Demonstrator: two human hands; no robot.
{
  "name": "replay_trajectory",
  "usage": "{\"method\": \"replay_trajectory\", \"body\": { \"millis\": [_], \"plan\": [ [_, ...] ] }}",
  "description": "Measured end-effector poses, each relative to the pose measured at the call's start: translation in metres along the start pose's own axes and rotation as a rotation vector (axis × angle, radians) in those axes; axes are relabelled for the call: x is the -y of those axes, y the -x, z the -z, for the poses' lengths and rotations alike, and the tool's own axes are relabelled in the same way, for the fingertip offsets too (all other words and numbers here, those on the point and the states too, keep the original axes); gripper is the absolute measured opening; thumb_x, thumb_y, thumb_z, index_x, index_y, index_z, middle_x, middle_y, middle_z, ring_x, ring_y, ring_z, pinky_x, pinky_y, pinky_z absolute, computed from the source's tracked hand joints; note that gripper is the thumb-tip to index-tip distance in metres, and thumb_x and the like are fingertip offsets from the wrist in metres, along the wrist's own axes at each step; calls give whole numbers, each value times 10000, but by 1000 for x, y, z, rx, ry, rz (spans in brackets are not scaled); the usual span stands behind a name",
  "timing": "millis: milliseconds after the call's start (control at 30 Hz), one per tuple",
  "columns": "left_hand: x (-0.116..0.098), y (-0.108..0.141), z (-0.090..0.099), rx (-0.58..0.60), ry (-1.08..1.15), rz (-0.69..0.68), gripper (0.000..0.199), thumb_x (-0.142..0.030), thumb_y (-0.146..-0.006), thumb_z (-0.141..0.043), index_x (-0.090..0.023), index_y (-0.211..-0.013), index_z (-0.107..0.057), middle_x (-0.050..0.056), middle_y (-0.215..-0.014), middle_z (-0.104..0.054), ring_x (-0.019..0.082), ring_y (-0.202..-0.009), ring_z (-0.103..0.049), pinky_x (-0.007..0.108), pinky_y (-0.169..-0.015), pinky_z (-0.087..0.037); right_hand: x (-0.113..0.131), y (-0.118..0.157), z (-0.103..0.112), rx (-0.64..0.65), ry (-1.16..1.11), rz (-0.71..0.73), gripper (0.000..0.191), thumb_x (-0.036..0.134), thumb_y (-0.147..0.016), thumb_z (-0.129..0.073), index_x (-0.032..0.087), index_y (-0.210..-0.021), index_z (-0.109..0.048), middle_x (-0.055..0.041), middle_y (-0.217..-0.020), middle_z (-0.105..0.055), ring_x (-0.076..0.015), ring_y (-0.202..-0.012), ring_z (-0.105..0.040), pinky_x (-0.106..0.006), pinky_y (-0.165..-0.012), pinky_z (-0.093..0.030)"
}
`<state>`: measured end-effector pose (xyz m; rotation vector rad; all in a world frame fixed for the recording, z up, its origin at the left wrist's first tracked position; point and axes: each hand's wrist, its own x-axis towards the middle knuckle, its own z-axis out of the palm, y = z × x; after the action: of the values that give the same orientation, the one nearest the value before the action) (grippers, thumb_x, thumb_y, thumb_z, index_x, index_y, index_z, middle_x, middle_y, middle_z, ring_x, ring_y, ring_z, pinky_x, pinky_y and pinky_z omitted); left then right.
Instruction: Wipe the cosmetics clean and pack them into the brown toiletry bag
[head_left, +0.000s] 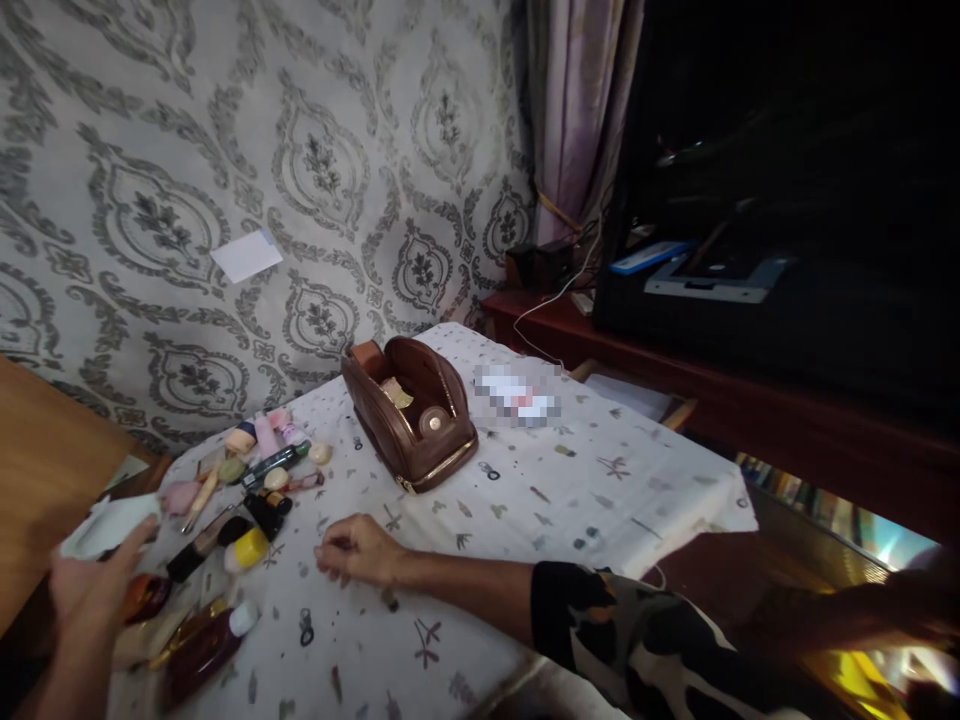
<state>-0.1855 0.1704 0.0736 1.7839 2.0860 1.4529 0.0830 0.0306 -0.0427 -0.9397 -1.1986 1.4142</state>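
We are finding ourselves in a room of a home. We are noting grey-and-white wallpaper in an ornate medallion pattern (322, 170) covering the wall, and a pale purple fabric curtain (577, 110) hanging gathered in the corner. We are observing a large, black, glossy flat screen (810, 170) standing over a dark red wooden cabinet (544, 330). We are also recording a white printed tablecloth (517, 515) bearing small multicoloured cosmetic bottles and tubes (249, 548) beside an open brown leather bag (401, 440).
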Motion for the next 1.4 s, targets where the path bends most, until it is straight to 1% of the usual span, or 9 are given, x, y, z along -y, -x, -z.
{"method": "replay_trajectory", "body": {
  "millis": [100,233,400,533,767,967,1167,1300,1400],
  "plan": [
    [-38,48,-6,241,149,-40,577,-516,-535,-755,-259,-1038,-636,27,-1054,-734,324,-1016,-666,481,-866,-544,1,-5,0,-10,-262,-38,496,608,-686,-743,156,-815,-583,8,-717,-608,-106,-553,-606,-203,-475,-451],
    [-67,121,-32,561,306,-305,654,-492,-611,-749,-179,-1163,-593,122,-1125,-695,317,-1033,-664,471,-938,-514,6,-4,5,-12,-549,-54,684,692,-610,-761,185,-1024,-564,8,-775,-632,-151,-626,-663,-262,-551,-516],
    [-76,170,-59,619,281,-506,591,-433,-734,-691,-197,-1252,-535,129,-1208,-638,294,-1102,-620,445,-955,-487,13,-2,13,-109,-727,-89,479,619,-789,-656,204,-1005,-550,21,-821,-632,-126,-664,-628,-297,-635,-541],
    [-80,177,-68,644,360,-446,472,-443,-842,-594,-189,-1236,-534,114,-1165,-646,261,-1057,-628,406,-939,-489,15,-5,17,-96,-740,-148,368,556,-847,-609,221,-981,-534,22,-850,-630,-133,-703,-630,-308,-659,-538],
    [-69,182,-77,479,424,-377,439,-457,-961,-353,-149,-1121,-622,126,-1092,-654,265,-1139,-576,395,-1030,-415,14,-5,17,-50,-716,-130,371,423,-728,-764,211,-923,-530,60,-777,-592,-111,-641,-593,-276,-634,-502],
    [-50,167,-73,216,287,-414,374,-460,-880,-476,-169,-1005,-675,85,-980,-592,256,-976,-569,394,-926,-459,21,-2,16,-39,-805,-211,277,434,-872,-630,161,-920,-640,-1,-812,-682,-130,-674,-632,-285,-707,-505],
    [-49,167,-69,445,383,-411,312,-431,-832,-559,-189,-992,-675,57,-959,-641,230,-936,-596,334,-862,-476,26,2,15,-61,-859,-258,215,353,-917,-581,159,-932,-673,1,-801,-704,-125,-699,-648,-283,-798,-497],
    [-56,170,-65,586,519,-231,379,-484,-839,-568,-179,-1042,-663,67,-1037,-675,227,-984,-611,306,-863,-477,27,3,16,-80,-845,-247,215,312,-930,-547,143,-870,-666,-1,-747,-692,-120,-667,-641,-267,-767,-499],
    [-57,170,-62,579,559,-123,376,-511,-792,-617,-170,-942,-669,36,-865,-667,186,-808,-601,257,-714,-472,26,3,18,-83,-839,-257,236,320,-935,-527,141,-865,-662,-8,-742,-693,-123,-669,-647,-264,-744,-507]
  ]
}}
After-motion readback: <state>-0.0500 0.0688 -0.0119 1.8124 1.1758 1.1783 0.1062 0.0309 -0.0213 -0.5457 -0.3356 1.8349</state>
